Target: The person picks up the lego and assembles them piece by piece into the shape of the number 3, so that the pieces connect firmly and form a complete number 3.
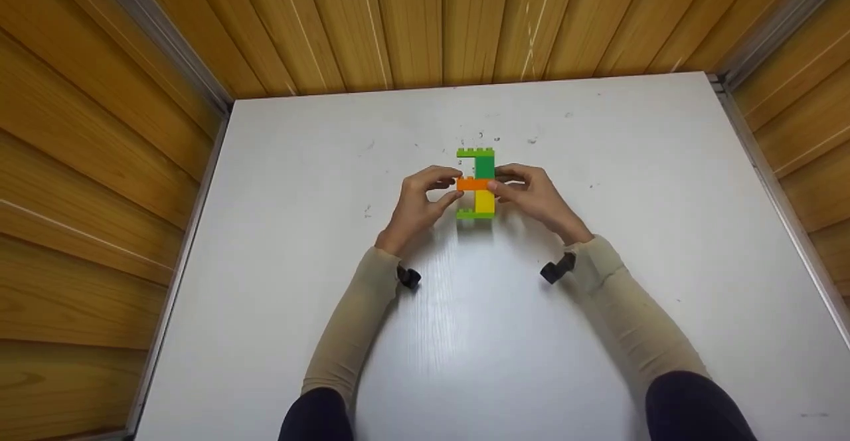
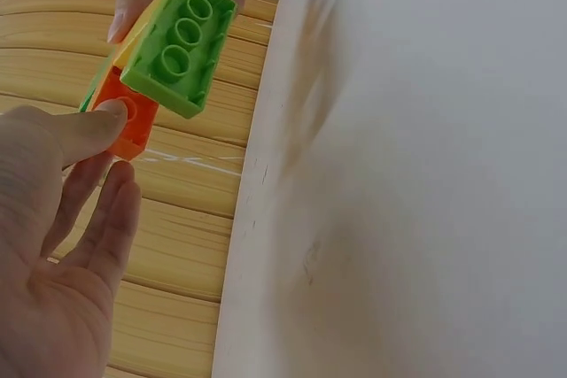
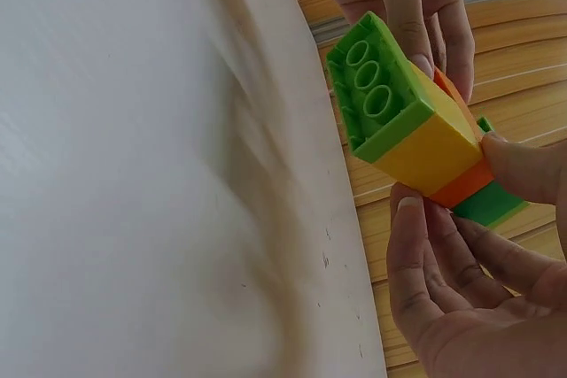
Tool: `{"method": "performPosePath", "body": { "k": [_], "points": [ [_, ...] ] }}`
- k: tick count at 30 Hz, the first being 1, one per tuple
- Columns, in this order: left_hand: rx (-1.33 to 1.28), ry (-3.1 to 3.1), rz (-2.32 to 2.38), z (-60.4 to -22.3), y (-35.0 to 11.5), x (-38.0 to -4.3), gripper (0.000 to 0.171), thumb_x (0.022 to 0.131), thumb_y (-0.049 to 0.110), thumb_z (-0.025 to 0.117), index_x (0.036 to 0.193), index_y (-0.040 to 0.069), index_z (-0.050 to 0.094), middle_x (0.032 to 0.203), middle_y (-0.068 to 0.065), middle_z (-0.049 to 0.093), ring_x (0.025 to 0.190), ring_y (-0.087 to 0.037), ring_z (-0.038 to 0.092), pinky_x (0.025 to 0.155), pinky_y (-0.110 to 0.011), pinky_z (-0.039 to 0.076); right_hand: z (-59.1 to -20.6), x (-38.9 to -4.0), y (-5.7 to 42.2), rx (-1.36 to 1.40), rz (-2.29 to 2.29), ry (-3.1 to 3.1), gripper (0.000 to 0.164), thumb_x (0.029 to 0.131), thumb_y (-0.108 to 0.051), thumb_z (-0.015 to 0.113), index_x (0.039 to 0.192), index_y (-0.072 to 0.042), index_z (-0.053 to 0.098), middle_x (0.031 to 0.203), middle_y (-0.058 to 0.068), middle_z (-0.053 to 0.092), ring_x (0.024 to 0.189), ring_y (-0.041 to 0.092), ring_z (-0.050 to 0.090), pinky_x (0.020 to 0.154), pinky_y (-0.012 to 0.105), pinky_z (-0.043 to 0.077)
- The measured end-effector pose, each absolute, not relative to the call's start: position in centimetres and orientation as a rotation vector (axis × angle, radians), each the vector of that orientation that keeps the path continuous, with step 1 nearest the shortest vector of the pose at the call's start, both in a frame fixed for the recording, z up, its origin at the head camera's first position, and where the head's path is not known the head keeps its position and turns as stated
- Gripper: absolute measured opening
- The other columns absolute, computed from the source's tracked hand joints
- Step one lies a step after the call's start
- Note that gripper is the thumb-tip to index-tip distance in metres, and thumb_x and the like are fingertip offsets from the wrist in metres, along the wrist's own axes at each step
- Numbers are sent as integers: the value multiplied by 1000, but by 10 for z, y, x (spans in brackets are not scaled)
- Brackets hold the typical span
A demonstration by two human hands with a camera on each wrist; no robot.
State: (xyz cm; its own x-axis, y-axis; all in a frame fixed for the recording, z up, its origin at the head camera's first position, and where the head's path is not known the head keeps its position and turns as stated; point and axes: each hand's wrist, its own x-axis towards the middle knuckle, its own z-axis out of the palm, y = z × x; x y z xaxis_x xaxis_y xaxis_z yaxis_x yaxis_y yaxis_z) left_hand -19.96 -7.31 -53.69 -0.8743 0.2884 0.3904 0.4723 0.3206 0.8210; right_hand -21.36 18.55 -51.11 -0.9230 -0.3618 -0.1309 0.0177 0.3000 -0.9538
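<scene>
Between my two hands is a joined stack of toy building bricks. Its middle is an orange brick, with a dark green brick on one side and a yellow brick on the other. A light green brick caps the far end; another light green brick forms the near end, its hollow underside showing three rings. My left hand pinches the protruding end of the orange brick between thumb and fingers. From the right side my right hand grips the stack around the orange brick, its thumb on that brick's edge.
Under the hands is a white table with small dark marks. Wood-panelled walls stand behind it and at both sides. A black wrist camera sits on the right sleeve, and another black camera on the left.
</scene>
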Motion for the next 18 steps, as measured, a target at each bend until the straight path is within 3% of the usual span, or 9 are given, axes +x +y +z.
{"method": "performPosePath", "body": {
  "k": [10,18],
  "points": [
    [-678,-2461,-1650,-538,-78,-205,31,99,15,78,128,7,75,126,-7,75,110,-21,74,98,-30,62,-514,-218,182,-283,-1631,2261,67,103,-42,72,152,0,54,139,21,64,107,25,75,98,43,63],
    [-587,-2518,-1685,-543,-78,-211,32,99,17,78,130,9,75,128,-6,74,112,-17,74,99,-30,61,-522,-223,177,-253,-1701,2250,55,107,-30,67,152,-1,55,143,18,59,109,25,75,96,31,62]
  ]
}}
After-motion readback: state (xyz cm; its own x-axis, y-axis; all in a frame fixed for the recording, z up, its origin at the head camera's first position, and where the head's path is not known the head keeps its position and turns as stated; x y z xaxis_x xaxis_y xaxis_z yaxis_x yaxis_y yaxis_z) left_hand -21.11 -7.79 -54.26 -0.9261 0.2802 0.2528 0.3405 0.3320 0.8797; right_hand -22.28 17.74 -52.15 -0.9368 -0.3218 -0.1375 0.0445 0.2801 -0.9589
